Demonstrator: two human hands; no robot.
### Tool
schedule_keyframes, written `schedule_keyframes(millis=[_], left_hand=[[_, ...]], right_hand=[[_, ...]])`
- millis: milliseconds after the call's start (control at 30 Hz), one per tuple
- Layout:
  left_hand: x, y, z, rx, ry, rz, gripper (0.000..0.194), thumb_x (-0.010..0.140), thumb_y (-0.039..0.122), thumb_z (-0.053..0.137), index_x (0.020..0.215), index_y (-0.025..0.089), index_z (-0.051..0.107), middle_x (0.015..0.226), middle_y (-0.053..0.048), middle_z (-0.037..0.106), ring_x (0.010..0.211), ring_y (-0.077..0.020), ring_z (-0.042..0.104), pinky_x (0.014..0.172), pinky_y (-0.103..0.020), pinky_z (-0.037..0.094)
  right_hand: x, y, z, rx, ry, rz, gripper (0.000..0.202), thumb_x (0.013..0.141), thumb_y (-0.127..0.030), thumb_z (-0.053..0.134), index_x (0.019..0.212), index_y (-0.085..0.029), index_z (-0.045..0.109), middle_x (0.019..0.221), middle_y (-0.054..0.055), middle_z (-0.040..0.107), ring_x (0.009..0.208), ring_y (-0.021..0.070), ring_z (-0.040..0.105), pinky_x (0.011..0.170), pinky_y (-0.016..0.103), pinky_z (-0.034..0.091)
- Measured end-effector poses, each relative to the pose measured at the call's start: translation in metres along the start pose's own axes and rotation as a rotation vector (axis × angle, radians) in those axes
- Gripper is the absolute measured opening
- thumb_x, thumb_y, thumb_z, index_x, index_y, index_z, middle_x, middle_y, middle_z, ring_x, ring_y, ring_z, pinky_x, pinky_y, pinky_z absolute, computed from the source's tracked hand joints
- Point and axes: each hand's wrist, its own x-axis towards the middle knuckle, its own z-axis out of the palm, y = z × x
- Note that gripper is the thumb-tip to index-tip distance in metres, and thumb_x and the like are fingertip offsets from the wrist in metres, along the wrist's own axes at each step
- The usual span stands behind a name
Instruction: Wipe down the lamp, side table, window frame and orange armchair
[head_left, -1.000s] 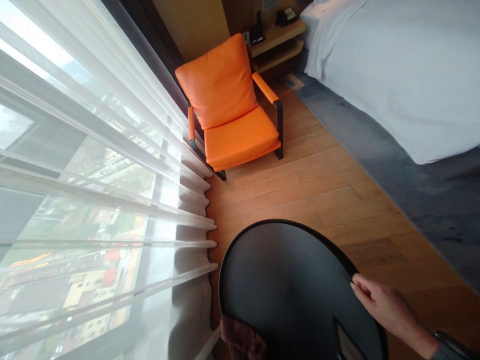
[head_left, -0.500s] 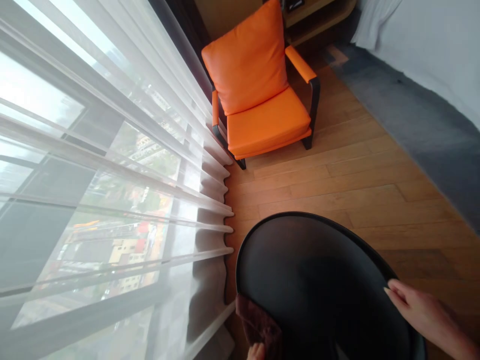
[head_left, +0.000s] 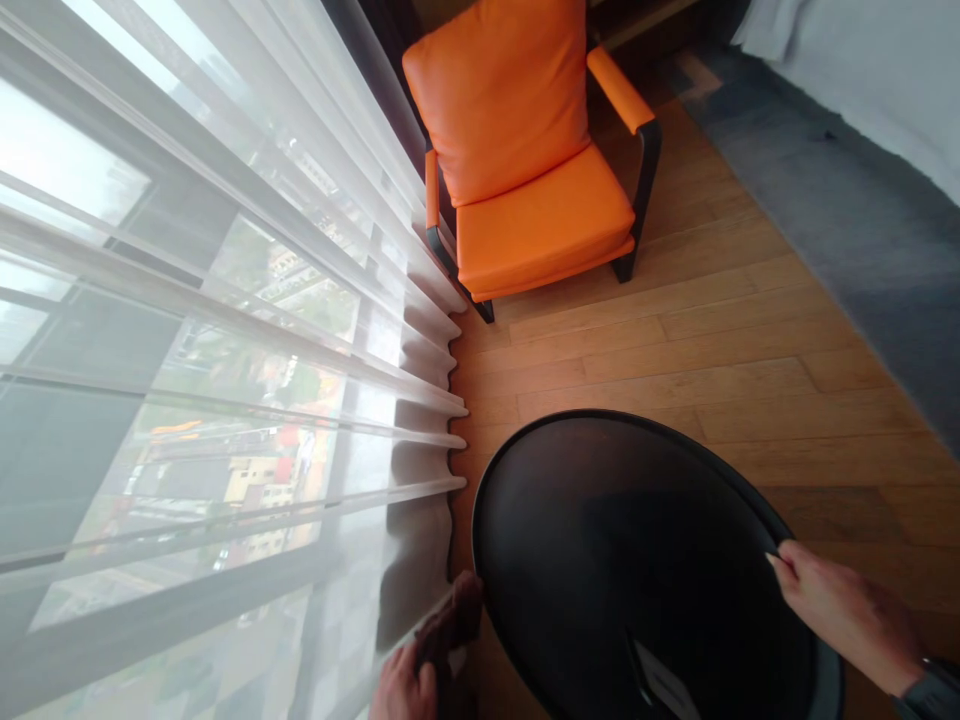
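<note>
A round black tray-topped table point(head_left: 615, 520) with a raised rim fills the lower middle. My right hand point(head_left: 840, 600) is closed on its right rim, the thumb over the edge. Off the table's left side, my left hand point(head_left: 406, 686) grips a dark brown cloth point(head_left: 457, 622), whose upper end lies close to the rim; whether it touches cannot be made out. Near the bottom of the tabletop lies a dark item with a pale strip point(head_left: 664, 685), partly cut off by the frame edge.
An orange armchair point(head_left: 540, 210) with black legs stands ahead on the wooden floor point(head_left: 600, 360). Sheer white curtains point(head_left: 300, 330) hang along the window at left. A grey-blue carpet point(head_left: 840, 220) and white bedding point(head_left: 877, 80) are at right.
My left hand has carried the brown cloth leftward, off the tabletop to outside the rim. My right hand keeps its hold. The view has shifted slightly, revealing more of the pale-striped item.
</note>
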Motion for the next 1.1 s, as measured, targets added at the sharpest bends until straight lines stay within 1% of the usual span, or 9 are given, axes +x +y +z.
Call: schedule_keyframes(millis=[167,267,400,500,567,667,833,967,1100], left_hand=[[0.022,0.028,-0.044,-0.005,0.137,0.033,0.030,0.085,0.021,0.037,0.094,0.019,0.065,0.102,-0.008,0.068,0.094,-0.0233,0.064,0.084,-0.037,0.052],[0.027,0.095,-0.043,-0.044,0.234,0.336,0.026,0.079,0.015,0.044,0.094,0.019,0.065,0.106,-0.008,0.067,0.099,-0.0243,0.060,0.090,-0.039,0.050],[0.034,0.208,0.001,0.047,0.198,0.896,0.032,0.078,0.032,0.057,0.106,0.018,0.061,0.128,-0.011,0.059,0.103,-0.0297,0.056,0.086,-0.045,0.052],[0.053,0.272,0.046,0.162,0.171,1.343,0.042,0.081,0.042,0.057,0.114,0.016,0.058,0.149,-0.013,0.041,0.128,-0.0353,0.044,0.101,-0.049,0.045],[0.073,0.291,0.065,0.190,0.133,1.491,0.046,0.081,0.042,0.060,0.119,0.016,0.056,0.151,-0.010,0.039,0.140,-0.0345,0.032,0.113,-0.051,0.034],[0.106,0.277,0.067,0.163,0.076,1.401,0.053,0.078,0.043,0.063,0.123,0.017,0.052,0.152,-0.011,0.038,0.144,-0.0327,0.025,0.116,-0.054,0.030],[0.118,0.184,0.066,0.049,0.060,0.823,0.055,0.078,0.035,0.062,0.127,0.013,0.050,0.155,-0.018,0.033,0.147,-0.0359,0.020,0.116,-0.051,0.034],[0.060,0.126,0.124,0.015,0.068,0.437,0.064,0.084,0.031,0.055,0.143,0.010,0.040,0.155,-0.024,0.031,0.146,-0.0397,0.022,0.118,-0.052,0.033],[-0.031,0.120,0.194,0.063,-0.009,0.192,0.064,0.084,0.046,0.056,0.136,0.008,0.052,0.145,-0.030,0.043,0.136,-0.0486,0.039,0.103,-0.060,0.048]], right_hand=[[0.000,0.014,0.010,-0.027,0.081,0.010,0.039,0.103,-0.036,0.018,0.104,-0.019,0.053,0.068,0.008,0.062,0.062,0.0307,0.062,0.053,0.039,0.038],[0.002,0.008,0.008,0.000,0.496,-0.271,0.048,0.101,-0.041,0.018,0.110,-0.012,0.055,0.090,0.013,0.065,0.069,0.0279,0.063,0.059,0.042,0.047],[0.013,-0.042,0.002,-0.064,0.774,-0.808,0.047,0.102,-0.036,0.025,0.133,-0.011,0.049,0.137,0.013,0.049,0.121,0.0272,0.050,0.099,0.045,0.044],[0.024,-0.076,0.009,-0.181,0.761,-0.898,0.056,0.096,-0.041,0.024,0.118,-0.006,0.063,0.150,0.019,0.030,0.139,0.0382,0.025,0.107,0.063,0.029],[0.028,-0.084,0.016,-0.236,0.753,-0.865,0.063,0.091,-0.047,0.024,0.099,-0.004,0.070,0.150,0.023,0.026,0.139,0.0425,0.020,0.106,0.068,0.024],[0.027,-0.084,0.020,-0.233,0.709,-0.785,0.068,0.087,-0.047,0.023,0.118,-0.004,0.065,0.154,0.018,0.020,0.142,0.0383,0.016,0.110,0.068,0.016],[0.023,-0.087,0.021,-0.243,0.665,-0.701,0.070,0.081,-0.044,0.026,0.136,-0.010,0.055,0.156,0.011,0.016,0.144,0.0347,0.012,0.106,0.072,0.018],[0.022,-0.092,0.020,-0.387,0.613,-0.624,0.075,0.073,-0.048,0.044,0.140,-0.014,0.051,0.157,0.011,0.012,0.145,0.0351,0.005,0.105,0.073,0.020],[0.015,-0.096,0.012,-0.591,0.519,-0.545,0.078,0.079,-0.051,0.065,0.146,-0.018,0.042,0.157,0.015,0.007,0.144,0.0376,-0.002,0.107,0.072,0.015]])
